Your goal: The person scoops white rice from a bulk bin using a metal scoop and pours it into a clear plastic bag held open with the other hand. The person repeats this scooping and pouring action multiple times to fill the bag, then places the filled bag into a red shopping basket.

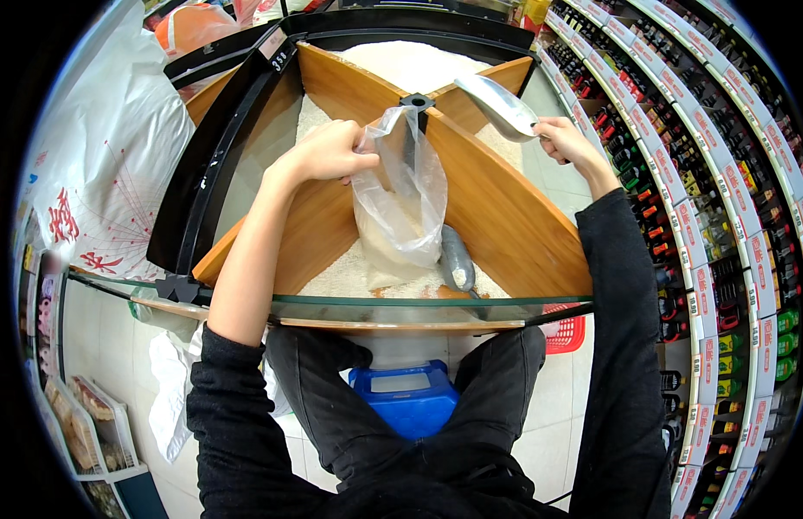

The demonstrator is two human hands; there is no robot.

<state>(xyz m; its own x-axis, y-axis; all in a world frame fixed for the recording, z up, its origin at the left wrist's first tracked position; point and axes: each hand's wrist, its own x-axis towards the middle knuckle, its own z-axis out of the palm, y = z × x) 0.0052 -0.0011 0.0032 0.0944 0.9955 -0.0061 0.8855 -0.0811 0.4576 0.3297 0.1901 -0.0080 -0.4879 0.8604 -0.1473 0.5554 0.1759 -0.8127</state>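
My left hand (pixel 333 152) grips the rim of a clear plastic bag (pixel 401 188), which hangs upright with pale grain in its lower part. The bag's bottom is at the grain (pixel 330 276) in the near compartment of a wooden-divided bin. In my right hand (pixel 562 139) is the handle end of a metal scoop (pixel 502 107), held above the right compartment and its divider; I see no grain in it. A second, grey scoop (pixel 458 259) lies on the grain just right of the bag, beside the wooden divider (pixel 505 201).
A glass panel (pixel 375 301) edges the bin in front of me. White grain (pixel 414 65) is heaped in the far compartment. Large white sacks (pixel 109 149) stand left, bottle shelves (pixel 693 259) curve along the right. A blue plastic stool (pixel 408 402) is between my legs, a red basket (pixel 567 334) beyond my knee.
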